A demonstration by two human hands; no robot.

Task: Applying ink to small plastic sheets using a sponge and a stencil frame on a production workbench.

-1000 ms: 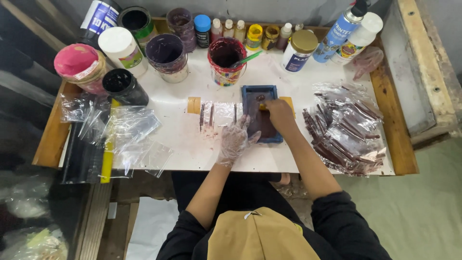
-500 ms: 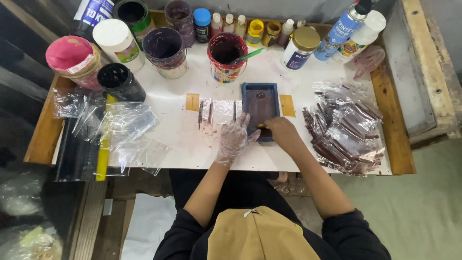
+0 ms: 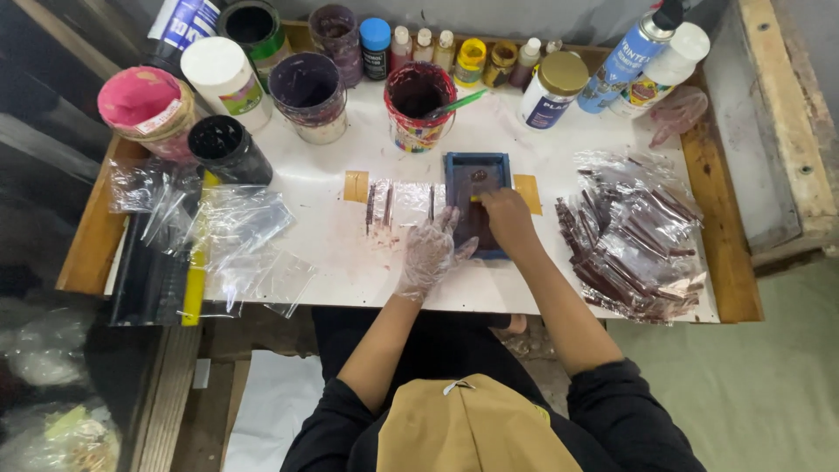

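A small blue tray (image 3: 476,168) with dark paint in it lies at the middle of the white tabletop (image 3: 332,236). My right hand (image 3: 507,220) rests over the tray's near half, closed on a small yellow tool (image 3: 475,199) that touches the tray. My left hand (image 3: 432,251) wears a clear plastic glove. Its fingers are spread, and it rests flat against the tray's left near edge. Just left of the tray a clear plastic sheet (image 3: 404,203) with dark red streaks is held down by tan tape.
Paint pots (image 3: 308,86) and a red-stained pot (image 3: 419,100) with a green stick stand at the back, beside small bottles and a spray bottle (image 3: 634,54). Filled packets (image 3: 634,240) are heaped on the right and empty clear bags (image 3: 236,236) on the left. Wooden edging (image 3: 712,218) frames the table.
My right hand slid from the far part of the blue tray toward its near end. My gloved left hand stayed by the tray's left edge.
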